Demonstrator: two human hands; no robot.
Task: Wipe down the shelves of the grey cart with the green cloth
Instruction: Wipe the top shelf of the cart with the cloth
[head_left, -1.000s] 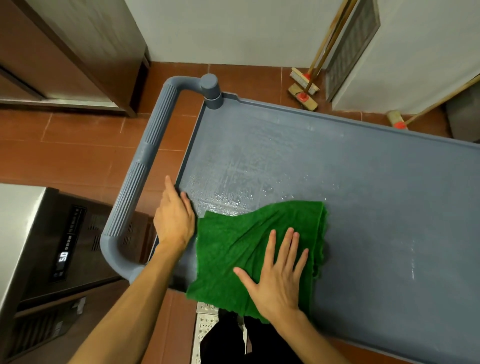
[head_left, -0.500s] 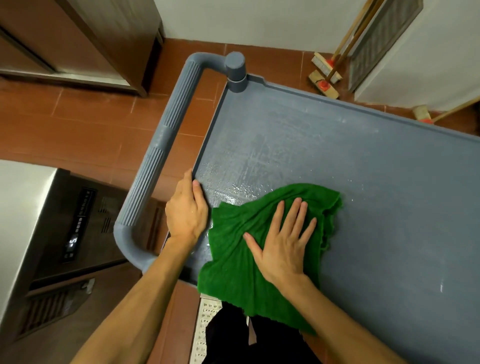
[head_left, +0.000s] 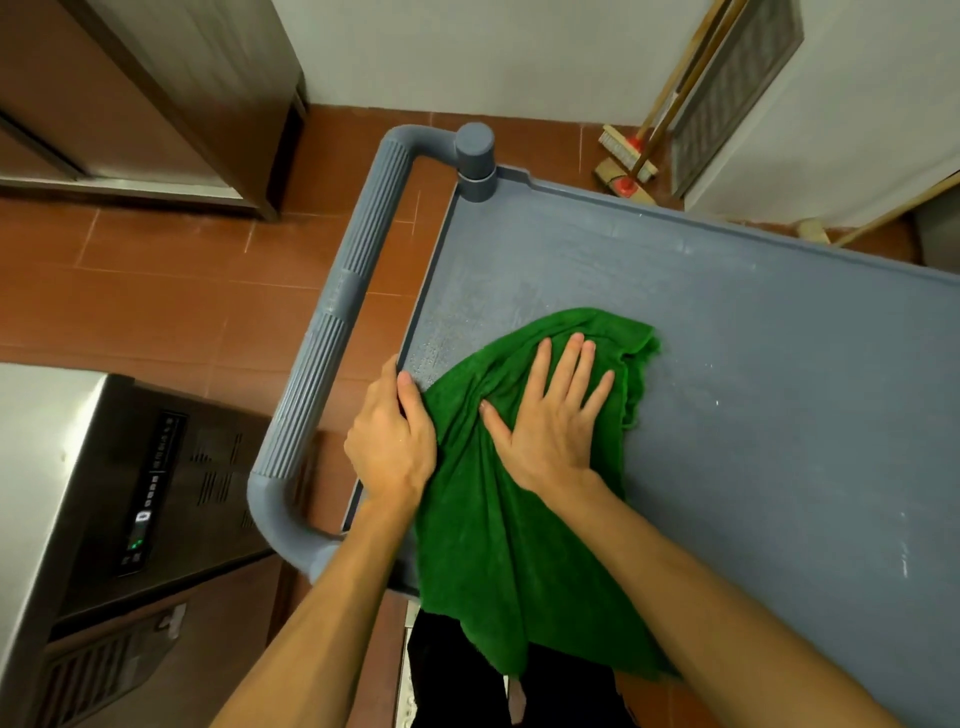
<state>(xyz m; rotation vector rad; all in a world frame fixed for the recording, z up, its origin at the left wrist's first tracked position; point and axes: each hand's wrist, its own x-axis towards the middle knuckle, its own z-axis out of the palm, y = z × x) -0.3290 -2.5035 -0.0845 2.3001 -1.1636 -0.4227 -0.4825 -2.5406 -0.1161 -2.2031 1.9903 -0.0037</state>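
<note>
Now, a person's right hand (head_left: 550, 415), fingers (head_left: 569, 361) spread, presses the green cloth (head_left: 519, 545) onto the top shelf of the grey cart (head_left: 753, 389) near its handle (head_left: 332, 353). The left hand (head_left: 392, 441) curls over the cart's rim, touching the cloth, whose near end overhangs.

Upper left: metal-fronted cabinet (head_left: 130, 78) on red-brown tiled floor (head_left: 156, 291). Lower left: steel appliance (head_left: 62, 493) with dark control panel (head_left: 150, 493), one indicator lit green. Upper right: two wooden-handled brushes (head_left: 626, 156) and a grille (head_left: 737, 83) leaning against white wall (head_left: 467, 52).
</note>
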